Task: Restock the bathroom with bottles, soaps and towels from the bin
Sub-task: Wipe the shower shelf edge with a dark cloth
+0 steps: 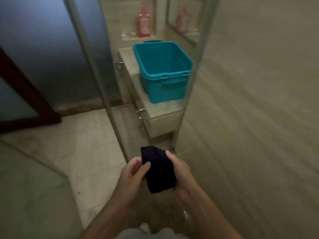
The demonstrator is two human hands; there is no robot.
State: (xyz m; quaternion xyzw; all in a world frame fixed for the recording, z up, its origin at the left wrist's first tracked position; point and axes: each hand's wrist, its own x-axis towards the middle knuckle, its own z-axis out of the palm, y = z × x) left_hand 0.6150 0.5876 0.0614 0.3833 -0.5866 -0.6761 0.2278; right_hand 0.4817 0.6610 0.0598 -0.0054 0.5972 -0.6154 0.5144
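Observation:
A small dark folded towel point(158, 169) is held low in front of me with both hands. My left hand point(133, 171) pinches its left edge with thumb and fingers. My right hand point(179, 168) grips its right side, thumb on top. Farther off, a blue plastic bin point(164, 69) sits on a pale vanity counter point(155, 107); its inside looks bare from here. A pink pump bottle point(143, 23) stands in a wall niche behind the bin.
A glass shower panel with a metal frame point(96, 69) stands between me and the counter. A mirror point(184, 19) at the upper right reflects the pink bottle. A dark wooden door frame point(25, 94) is at left. The floor is pale tile.

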